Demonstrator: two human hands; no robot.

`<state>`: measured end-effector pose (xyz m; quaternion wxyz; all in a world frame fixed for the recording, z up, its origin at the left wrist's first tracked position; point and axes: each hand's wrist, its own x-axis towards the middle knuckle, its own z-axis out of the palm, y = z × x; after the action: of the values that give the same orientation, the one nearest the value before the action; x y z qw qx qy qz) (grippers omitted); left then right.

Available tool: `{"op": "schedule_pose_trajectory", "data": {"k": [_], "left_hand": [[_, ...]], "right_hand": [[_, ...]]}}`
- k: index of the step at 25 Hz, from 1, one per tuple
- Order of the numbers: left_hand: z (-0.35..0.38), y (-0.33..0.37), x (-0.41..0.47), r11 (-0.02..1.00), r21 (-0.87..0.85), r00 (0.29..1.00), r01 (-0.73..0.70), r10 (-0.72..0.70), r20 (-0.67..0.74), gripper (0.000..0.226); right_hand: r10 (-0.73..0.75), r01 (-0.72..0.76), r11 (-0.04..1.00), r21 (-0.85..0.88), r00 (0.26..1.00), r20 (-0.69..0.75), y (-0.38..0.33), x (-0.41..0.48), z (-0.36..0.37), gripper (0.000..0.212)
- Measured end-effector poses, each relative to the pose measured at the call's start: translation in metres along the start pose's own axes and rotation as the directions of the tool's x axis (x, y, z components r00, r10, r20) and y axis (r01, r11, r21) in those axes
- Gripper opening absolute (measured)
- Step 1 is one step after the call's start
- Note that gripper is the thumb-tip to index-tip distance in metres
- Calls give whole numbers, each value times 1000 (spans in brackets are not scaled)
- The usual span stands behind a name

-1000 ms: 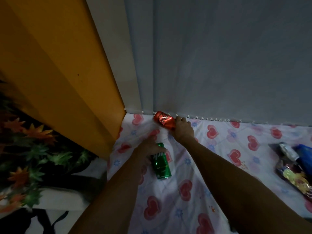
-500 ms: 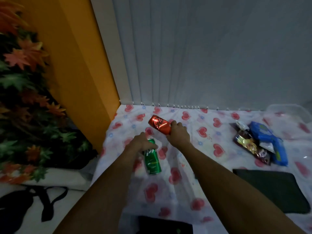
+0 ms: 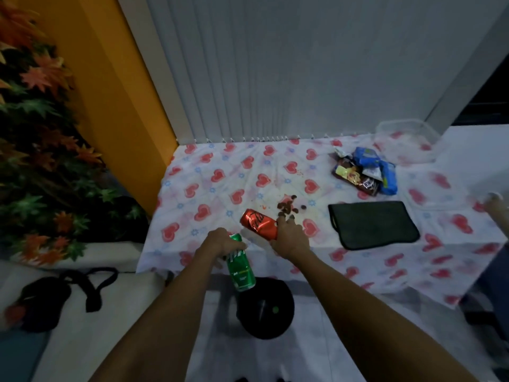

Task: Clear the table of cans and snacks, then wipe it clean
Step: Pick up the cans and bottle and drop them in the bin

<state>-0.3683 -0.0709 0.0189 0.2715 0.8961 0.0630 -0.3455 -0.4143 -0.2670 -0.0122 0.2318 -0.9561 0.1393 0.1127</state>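
Observation:
My left hand (image 3: 221,242) grips the top of a green soda can (image 3: 241,267), which hangs over the table's near edge. My right hand (image 3: 289,238) holds a red cola can (image 3: 259,224) tilted on its side just above the heart-patterned tablecloth (image 3: 209,186). Small brown snack pieces (image 3: 287,206) lie scattered on the cloth beyond my right fingers. A pile of snack packets (image 3: 363,172), blue and brown, lies at the far right. A dark folded cloth (image 3: 371,224) lies flat to the right of my right hand.
A round black bin (image 3: 265,310) stands on the floor below the green can. A clear plastic container (image 3: 405,139) sits at the table's far right corner. Grey vertical blinds (image 3: 275,78) back the table; an orange wall and artificial leaves (image 3: 41,161) stand left. A black bag (image 3: 46,299) lies on the floor.
Both hands have drawn back from the far corner toward the near table edge, each carrying its can. The view has pulled back, showing the bin, the crumbs and the dark cloth.

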Motion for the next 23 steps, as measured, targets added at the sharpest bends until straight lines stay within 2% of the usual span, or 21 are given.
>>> {"op": "schedule_pose_trajectory", "data": {"k": [4,7,10,14,16,19,23], "left_hand": [[40,-24,-2,994,89,998,-66,66,4,86],[78,-60,7,995,96,1000,11,-11,-2,89],[115,-88,25,993,110,998,43,-39,-40,82],[160,-108,58,997,34,996,70,-68,-55,106],[176,-114,72,996,17,994,83,-81,-69,112],[194,-118,87,994,40,993,105,-102,-65,112],[203,-117,99,995,31,992,97,-94,-78,106]], "right_hand": [[13,-22,997,72,993,118,33,-38,33,64],[70,-80,996,27,958,278,56,-60,65,67],[159,-190,980,56,922,354,78,-71,105,62],[348,-441,886,141,835,426,97,-69,163,80],[389,-491,857,155,815,428,104,-62,188,87],[376,-480,870,115,796,474,113,-50,211,65],[366,-474,871,130,801,473,107,-40,207,49]]}}
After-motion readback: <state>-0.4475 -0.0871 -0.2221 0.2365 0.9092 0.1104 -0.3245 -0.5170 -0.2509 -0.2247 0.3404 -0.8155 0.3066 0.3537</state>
